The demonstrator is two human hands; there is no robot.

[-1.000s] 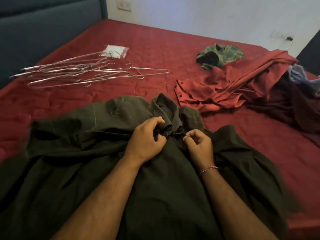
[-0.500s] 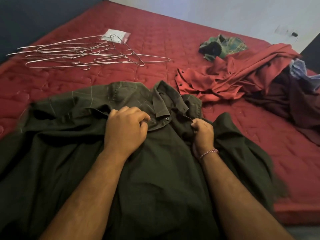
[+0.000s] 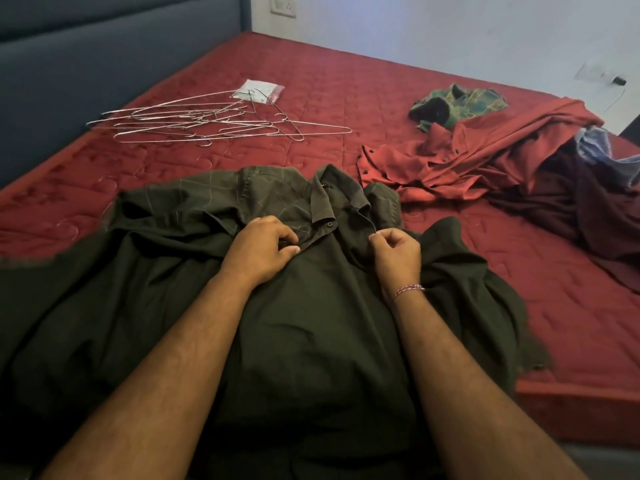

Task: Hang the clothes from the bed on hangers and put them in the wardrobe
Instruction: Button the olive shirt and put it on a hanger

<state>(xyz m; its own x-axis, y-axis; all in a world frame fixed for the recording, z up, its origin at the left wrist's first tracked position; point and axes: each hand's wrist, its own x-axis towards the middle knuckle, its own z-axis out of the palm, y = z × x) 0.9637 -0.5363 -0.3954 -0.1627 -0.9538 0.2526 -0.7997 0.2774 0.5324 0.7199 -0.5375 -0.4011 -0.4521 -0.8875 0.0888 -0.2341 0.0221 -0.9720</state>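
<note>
Holding: the left hand (image 3: 261,249) and the right hand (image 3: 394,252) sit close together on the dark green shirt (image 3: 311,323), just below its collar; I think this is to sort out the neck so a hanger can go in
Left fingers: curled and pinching the shirt's front edge by a button; this keeps the cloth from sliding
Right fingers: curled too, thumb and first finger nipping a bit of cloth at the other side of the opening; a thread band is on that wrist
Shirt: spread flat on the red bed (image 3: 346,81), collar pointing away from the person; lying flat makes the neck easy to reach; it is not on a hanger yet
Other clothes: a red shirt (image 3: 485,150), a dark maroon one (image 3: 571,202), a bit of blue cloth (image 3: 595,147) and a green checked one (image 3: 460,102) lie in a heap to the right, waiting their turn
Hangers: a pile of wire hangers (image 3: 214,121) lies farther off on the left, well apart from the hands; a small plastic packet (image 3: 258,91) sits just behind them
Wardrobe: not in view
</note>
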